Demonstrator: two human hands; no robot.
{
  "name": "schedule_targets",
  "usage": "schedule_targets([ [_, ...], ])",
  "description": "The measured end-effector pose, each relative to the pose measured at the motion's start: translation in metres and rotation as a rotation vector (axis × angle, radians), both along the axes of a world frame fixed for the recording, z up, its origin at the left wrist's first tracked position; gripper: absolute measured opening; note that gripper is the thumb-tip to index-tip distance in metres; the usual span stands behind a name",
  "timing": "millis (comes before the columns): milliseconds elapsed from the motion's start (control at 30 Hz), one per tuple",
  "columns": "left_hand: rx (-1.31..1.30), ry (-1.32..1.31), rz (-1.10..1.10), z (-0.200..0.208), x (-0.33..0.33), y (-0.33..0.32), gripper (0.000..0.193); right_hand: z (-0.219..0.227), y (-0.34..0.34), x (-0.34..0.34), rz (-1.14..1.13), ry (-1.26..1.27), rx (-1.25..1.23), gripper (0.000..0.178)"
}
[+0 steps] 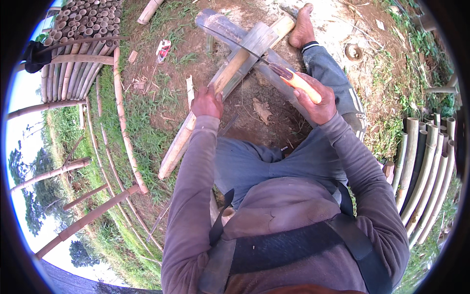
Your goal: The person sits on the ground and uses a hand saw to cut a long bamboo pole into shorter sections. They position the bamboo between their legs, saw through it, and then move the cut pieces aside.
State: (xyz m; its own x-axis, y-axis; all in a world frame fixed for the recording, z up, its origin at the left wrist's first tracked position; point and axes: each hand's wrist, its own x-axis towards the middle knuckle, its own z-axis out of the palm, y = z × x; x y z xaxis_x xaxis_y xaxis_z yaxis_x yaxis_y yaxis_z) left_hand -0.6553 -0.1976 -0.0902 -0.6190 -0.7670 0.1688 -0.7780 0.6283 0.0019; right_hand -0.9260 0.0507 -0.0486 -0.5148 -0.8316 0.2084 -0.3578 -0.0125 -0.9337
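My left hand (206,103) is closed around a pale bamboo pole (229,77) that slants from the lower left to the upper right. The pole rests on a crossed stand of grey, weathered wood (281,81). In my right hand (320,100) is a saw with an orange-brown wooden handle (306,88); my fingers are wrapped round the handle. Its thin dark blade (235,43) points to the upper left and crosses over the pole. I see the blade nearly edge-on, so its teeth cannot be made out.
My bare foot (302,29) is beside the pole's far end. Upright bamboo lengths (423,166) stand at the right. Stacked bamboo (73,68) lies on a rack at the upper left, near a bamboo fence (125,122). A dry leaf (262,110) and a red-white packet (163,50) lie on the ground.
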Motion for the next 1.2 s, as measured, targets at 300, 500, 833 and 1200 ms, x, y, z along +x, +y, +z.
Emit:
schedule_targets([
  [300, 0.012, 0.051, -0.023, -0.009, 0.006, -0.001, 0.047, -0.006, 0.005, 0.01, -0.015, 0.102, -0.064, 0.042],
  [500, 0.001, 0.079, -0.015, -0.005, 0.007, 0.002, 0.048, 0.0, 0.009, 0.015, -0.04, 0.045, -0.056, 0.04],
  [833, 0.047, 0.072, 0.04, -0.004, 0.028, 0.009, 0.05, -0.004, -0.043, 0.032, -0.07, 0.062, -0.024, 0.041],
  [1200, 0.198, -0.052, 0.284, 0.001, 0.303, 0.118, 0.056, -0.006, -0.044, 0.038, -0.05, 0.012, 0.012, 0.041],
])
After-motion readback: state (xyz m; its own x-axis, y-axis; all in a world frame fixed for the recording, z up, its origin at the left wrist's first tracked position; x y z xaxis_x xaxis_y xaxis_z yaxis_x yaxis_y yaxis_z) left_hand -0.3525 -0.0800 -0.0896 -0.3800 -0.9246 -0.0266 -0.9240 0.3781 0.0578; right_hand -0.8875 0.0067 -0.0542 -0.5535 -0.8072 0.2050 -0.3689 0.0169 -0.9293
